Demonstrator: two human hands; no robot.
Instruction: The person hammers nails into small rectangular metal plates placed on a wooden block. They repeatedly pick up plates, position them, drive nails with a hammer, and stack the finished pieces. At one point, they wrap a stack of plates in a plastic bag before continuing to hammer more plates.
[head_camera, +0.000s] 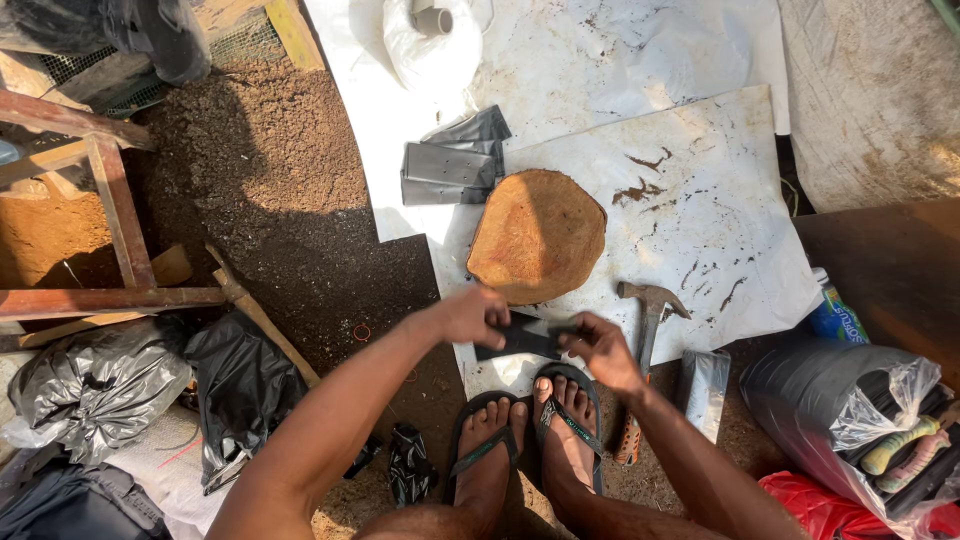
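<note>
My left hand (472, 315) and my right hand (600, 350) both pinch a small flat black plastic bag (525, 341), held stretched between them just above my sandalled feet (525, 440). Right beyond the bag lies a round mound of brown soil (537, 233) on a white sheet (690, 200). A stack of grey-black flat bags (450, 165) rests behind the mound.
A claw hammer (645, 350) lies right of my feet. A silver bag (705, 385) sits beside it. Loose dark soil (270, 180) spreads to the left, by a rusty metal frame (110, 200). Black plastic bags (240, 385) lie at lower left, a clear bag with objects (880, 420) at lower right.
</note>
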